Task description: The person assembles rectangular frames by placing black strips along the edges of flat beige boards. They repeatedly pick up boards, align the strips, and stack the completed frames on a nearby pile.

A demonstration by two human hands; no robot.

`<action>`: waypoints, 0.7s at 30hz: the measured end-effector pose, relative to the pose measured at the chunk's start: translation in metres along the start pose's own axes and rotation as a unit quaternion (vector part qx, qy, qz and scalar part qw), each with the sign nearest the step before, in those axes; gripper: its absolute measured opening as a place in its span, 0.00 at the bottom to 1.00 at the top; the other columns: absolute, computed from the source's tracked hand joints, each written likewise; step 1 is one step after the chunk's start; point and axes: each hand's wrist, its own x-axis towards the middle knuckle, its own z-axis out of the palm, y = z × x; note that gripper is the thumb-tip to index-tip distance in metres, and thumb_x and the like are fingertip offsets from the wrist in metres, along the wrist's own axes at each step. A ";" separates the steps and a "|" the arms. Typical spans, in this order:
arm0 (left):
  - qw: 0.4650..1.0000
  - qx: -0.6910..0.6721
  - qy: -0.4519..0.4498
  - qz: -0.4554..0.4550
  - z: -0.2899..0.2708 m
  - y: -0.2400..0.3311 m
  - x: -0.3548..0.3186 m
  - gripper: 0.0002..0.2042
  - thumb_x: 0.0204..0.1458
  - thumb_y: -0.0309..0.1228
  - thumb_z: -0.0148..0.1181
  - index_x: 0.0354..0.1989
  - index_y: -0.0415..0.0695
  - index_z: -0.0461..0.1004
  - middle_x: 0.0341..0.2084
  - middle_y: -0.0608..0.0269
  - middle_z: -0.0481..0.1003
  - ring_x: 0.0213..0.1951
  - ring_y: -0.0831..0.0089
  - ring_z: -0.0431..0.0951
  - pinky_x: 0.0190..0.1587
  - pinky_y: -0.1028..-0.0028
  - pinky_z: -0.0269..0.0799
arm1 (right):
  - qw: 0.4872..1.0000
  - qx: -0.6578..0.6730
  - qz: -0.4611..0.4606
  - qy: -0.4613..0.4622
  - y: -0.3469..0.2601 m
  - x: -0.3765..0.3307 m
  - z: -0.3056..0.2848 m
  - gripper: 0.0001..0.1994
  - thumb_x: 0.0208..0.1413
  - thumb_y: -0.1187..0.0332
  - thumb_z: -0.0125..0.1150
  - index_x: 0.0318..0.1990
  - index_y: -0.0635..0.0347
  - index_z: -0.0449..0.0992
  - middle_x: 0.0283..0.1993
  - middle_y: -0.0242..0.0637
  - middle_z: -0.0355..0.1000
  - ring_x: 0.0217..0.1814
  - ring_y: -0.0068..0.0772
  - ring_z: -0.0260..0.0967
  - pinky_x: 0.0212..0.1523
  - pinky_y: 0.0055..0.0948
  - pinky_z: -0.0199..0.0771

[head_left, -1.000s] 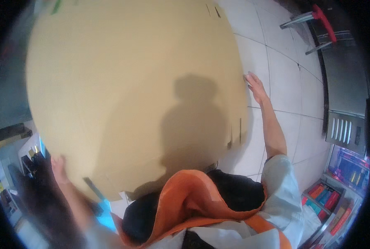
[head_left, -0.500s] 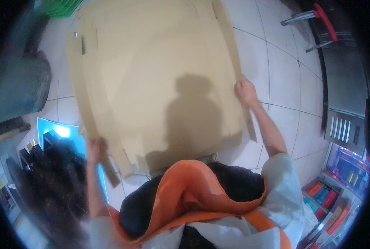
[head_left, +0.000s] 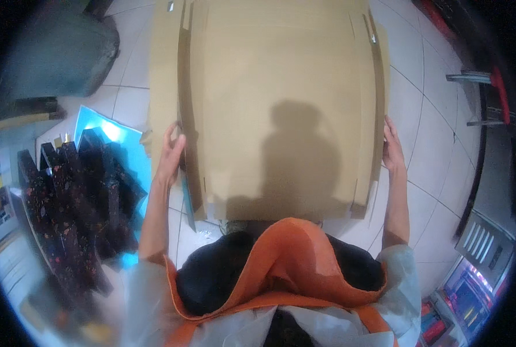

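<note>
The flat cardboard box [head_left: 281,110] was held by both side edges, left hand [head_left: 170,155] at 9 o'clock, right hand [head_left: 392,149] at 3 o'clock, each grip closed on it; its long side ran toward 12 o'clock.

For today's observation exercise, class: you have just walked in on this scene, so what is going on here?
A person stands over a white tiled floor, holding a large flattened cardboard box by its two side edges. The left hand grips the left edge and the right hand grips the right edge. The person's shadow falls across the cardboard. To the person's left, dark patterned boxes stand in rows beside a shiny blue sheet on the floor.
</note>
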 end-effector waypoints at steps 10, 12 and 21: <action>0.895 0.428 0.122 0.037 0.035 0.016 0.027 0.19 0.43 0.36 0.61 0.38 0.38 0.65 0.34 0.43 0.72 0.34 0.46 0.74 0.36 0.59 0.71 | 0.906 -0.396 -0.148 0.027 0.006 0.019 0.004 0.25 0.49 0.58 0.60 0.50 0.63 0.61 0.42 0.48 0.71 0.44 0.45 0.69 0.44 0.37 0.68; 0.855 0.487 0.172 0.054 0.057 0.008 0.022 0.15 0.46 0.33 0.57 0.38 0.39 0.63 0.31 0.46 0.72 0.31 0.49 0.75 0.34 0.58 0.71 | 0.814 -0.541 -0.190 0.092 -0.001 0.006 0.030 0.23 0.49 0.60 0.59 0.47 0.64 0.60 0.38 0.52 0.71 0.41 0.50 0.70 0.40 0.41 0.69; 0.695 0.618 0.218 0.296 0.094 -0.013 0.027 0.28 0.45 0.21 0.48 0.58 0.36 0.53 0.55 0.43 0.57 0.44 0.49 0.69 0.43 0.62 0.68 | 0.741 -0.639 -0.144 0.150 0.021 0.019 0.103 0.27 0.49 0.76 0.46 0.60 0.64 0.50 0.46 0.55 0.66 0.46 0.55 0.66 0.45 0.47 0.67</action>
